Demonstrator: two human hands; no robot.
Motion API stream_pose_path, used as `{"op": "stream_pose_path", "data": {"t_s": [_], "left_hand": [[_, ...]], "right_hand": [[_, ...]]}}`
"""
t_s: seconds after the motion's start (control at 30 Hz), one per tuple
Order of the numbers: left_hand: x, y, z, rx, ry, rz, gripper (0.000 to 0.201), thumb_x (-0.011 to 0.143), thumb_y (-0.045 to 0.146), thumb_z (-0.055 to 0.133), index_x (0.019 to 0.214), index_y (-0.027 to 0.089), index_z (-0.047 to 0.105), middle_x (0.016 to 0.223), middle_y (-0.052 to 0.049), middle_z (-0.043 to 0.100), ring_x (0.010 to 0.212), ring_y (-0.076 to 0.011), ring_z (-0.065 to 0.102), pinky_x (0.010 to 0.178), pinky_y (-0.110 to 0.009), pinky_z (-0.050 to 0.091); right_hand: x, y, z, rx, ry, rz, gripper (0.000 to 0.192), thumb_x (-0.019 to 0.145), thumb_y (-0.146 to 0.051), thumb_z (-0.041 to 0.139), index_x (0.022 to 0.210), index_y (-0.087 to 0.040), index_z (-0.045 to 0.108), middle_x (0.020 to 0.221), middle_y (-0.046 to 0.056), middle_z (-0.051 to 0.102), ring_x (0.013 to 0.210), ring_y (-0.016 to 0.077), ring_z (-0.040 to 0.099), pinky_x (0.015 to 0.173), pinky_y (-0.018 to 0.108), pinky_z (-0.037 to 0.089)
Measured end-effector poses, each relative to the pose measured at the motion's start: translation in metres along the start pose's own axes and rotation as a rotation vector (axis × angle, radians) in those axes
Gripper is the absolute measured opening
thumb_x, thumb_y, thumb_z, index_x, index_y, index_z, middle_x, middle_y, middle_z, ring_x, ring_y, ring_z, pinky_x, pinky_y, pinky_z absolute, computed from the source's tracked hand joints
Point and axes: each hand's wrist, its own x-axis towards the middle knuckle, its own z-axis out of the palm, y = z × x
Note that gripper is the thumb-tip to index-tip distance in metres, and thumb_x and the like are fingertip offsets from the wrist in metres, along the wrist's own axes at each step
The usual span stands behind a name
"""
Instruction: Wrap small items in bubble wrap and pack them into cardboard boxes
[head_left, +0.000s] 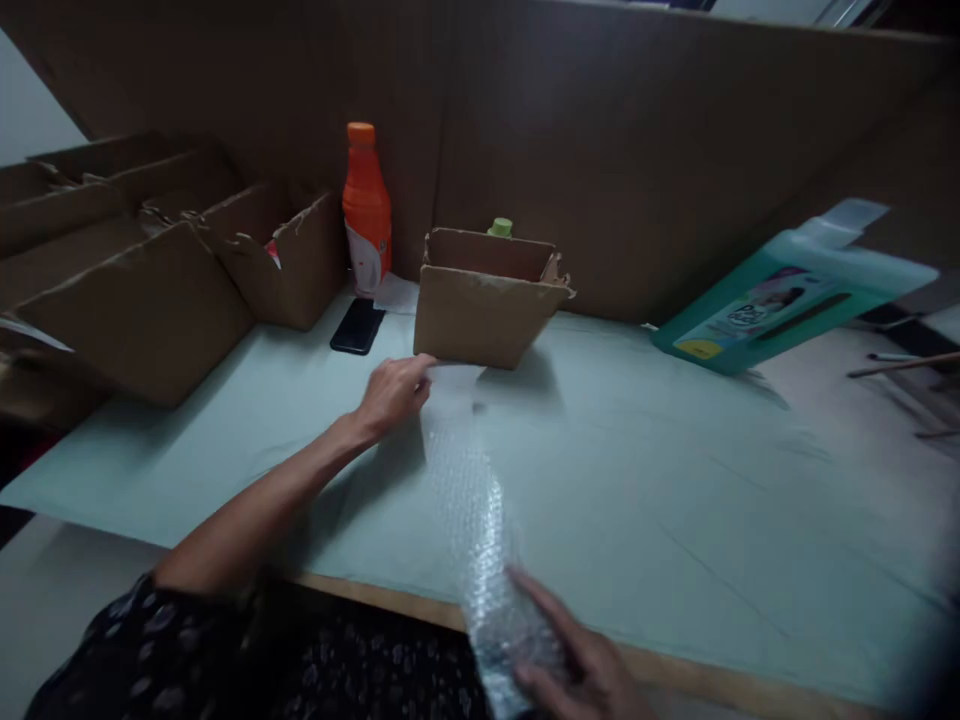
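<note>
A long clear strip of bubble wrap [480, 500] stretches across the table from near the small cardboard box to the front edge. My left hand [394, 395] is closed in a pinch on the strip's far end, close to the box. That end looks pale and thin; whether a separate sheet lies there I cannot tell. At the front edge my right hand [589, 660] grips the near end, fingers on one side and blurred by motion. The small open cardboard box [480, 315] stands just beyond my left hand.
Open cardboard boxes [142, 310] stand at the left. Behind my left hand are a black phone [357, 327], an orange bottle [367, 200] and a white paper [396, 294]. A green-capped container [500, 228] is mostly hidden. A teal jug [780, 290] stands right; a cardboard wall [600, 130] backs the table.
</note>
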Motion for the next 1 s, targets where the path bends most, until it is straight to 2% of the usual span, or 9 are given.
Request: {"op": "stream_pose_path", "data": {"t_s": [0.1, 0.17, 0.33, 0.4, 0.57, 0.63, 0.73, 0.87, 1.0], "left_hand": [[0.023, 0.013, 0.022, -0.015, -0.037, 0.051, 0.052, 0.083, 0.012, 0.059, 0.135, 0.012, 0.054, 0.123, -0.015, 0.068, 0.116, -0.0292, 0.061, 0.102, -0.045, 0.045], [0.008, 0.014, 0.026, -0.021, -0.044, 0.078, 0.061, 0.082, 0.011, 0.058, 0.142, 0.011, 0.047, 0.138, -0.018, 0.059, 0.128, -0.0315, 0.053, 0.109, -0.049, 0.04], [-0.118, 0.014, -0.011, -0.296, -0.269, 0.443, 0.079, 0.072, 0.004, 0.05, 0.147, 0.027, 0.04, 0.15, -0.008, 0.051, 0.144, -0.0285, 0.037, 0.118, -0.055, 0.034], [-0.164, 0.026, -0.023, -0.417, -0.371, 0.428, 0.087, 0.072, 0.008, 0.055, 0.154, 0.025, 0.03, 0.157, -0.01, 0.042, 0.15, -0.0315, 0.028, 0.118, -0.056, 0.034], [-0.18, 0.059, 0.006, -0.58, -0.149, 0.215, 0.056, 0.092, 0.015, 0.049, 0.146, 0.024, 0.041, 0.11, -0.011, 0.07, 0.103, -0.0249, 0.064, 0.091, -0.044, 0.054], [-0.161, 0.058, 0.027, -0.5, -0.057, 0.064, 0.048, 0.092, 0.014, 0.048, 0.14, 0.021, 0.048, 0.093, -0.007, 0.07, 0.086, -0.0219, 0.064, 0.081, -0.04, 0.054], [-0.141, 0.048, 0.048, -0.367, -0.068, -0.012, 0.059, 0.087, 0.016, 0.053, 0.145, 0.018, 0.043, 0.087, -0.004, 0.07, 0.081, -0.0219, 0.062, 0.079, -0.04, 0.051], [-0.139, 0.042, 0.052, -0.262, -0.077, -0.027, 0.065, 0.087, 0.018, 0.053, 0.15, 0.015, 0.035, 0.084, -0.003, 0.069, 0.077, -0.0221, 0.061, 0.078, -0.041, 0.049], [-0.147, 0.043, 0.049, -0.239, 0.004, 0.023, 0.061, 0.087, 0.014, 0.05, 0.147, 0.014, 0.04, 0.082, -0.004, 0.067, 0.076, -0.022, 0.058, 0.078, -0.04, 0.047]], "right_hand": [[-0.005, -0.007, 0.026, 0.004, -0.196, 0.025, 0.054, 0.083, -0.036, 0.069, 0.137, -0.033, 0.062, 0.126, 0.008, 0.072, 0.104, 0.0283, 0.071, 0.087, 0.042, 0.059], [-0.005, -0.011, 0.032, 0.014, -0.243, 0.105, 0.052, 0.08, -0.039, 0.072, 0.131, -0.031, 0.064, 0.121, 0.009, 0.072, 0.101, 0.0276, 0.07, 0.085, 0.041, 0.058], [0.003, -0.023, 0.022, 0.306, -0.17, 0.172, 0.032, 0.085, -0.049, 0.066, 0.109, -0.028, 0.064, 0.091, 0.002, 0.066, 0.079, 0.0184, 0.063, 0.072, 0.03, 0.053], [0.012, -0.025, 0.019, 0.483, -0.14, 0.186, 0.036, 0.087, -0.055, 0.064, 0.11, -0.027, 0.06, 0.09, 0.002, 0.064, 0.076, 0.0174, 0.062, 0.068, 0.028, 0.052], [0.035, -0.022, 0.015, 0.696, -0.003, 0.106, 0.063, 0.095, -0.064, 0.045, 0.146, -0.026, 0.037, 0.098, 0.01, 0.071, 0.073, 0.0225, 0.07, 0.059, 0.033, 0.056], [0.039, -0.018, 0.01, 0.54, 0.125, 0.04, 0.065, 0.101, -0.055, 0.04, 0.156, -0.026, 0.023, 0.1, 0.01, 0.072, 0.068, 0.0207, 0.071, 0.057, 0.033, 0.057], [0.045, -0.011, 0.004, 0.037, 0.269, -0.146, 0.05, 0.1, -0.033, 0.052, 0.149, -0.029, 0.042, 0.097, 0.006, 0.073, 0.075, 0.0182, 0.071, 0.071, 0.034, 0.06], [0.063, 0.004, 0.009, -0.532, 0.25, -0.484, 0.041, 0.091, -0.024, 0.063, 0.132, -0.025, 0.061, 0.127, 0.013, 0.068, 0.116, 0.0295, 0.064, 0.093, 0.047, 0.055], [0.082, 0.018, 0.018, -0.708, 0.19, -0.566, 0.032, 0.093, -0.018, 0.057, 0.125, -0.02, 0.063, 0.138, 0.017, 0.062, 0.127, 0.0316, 0.057, 0.094, 0.051, 0.053]]}}
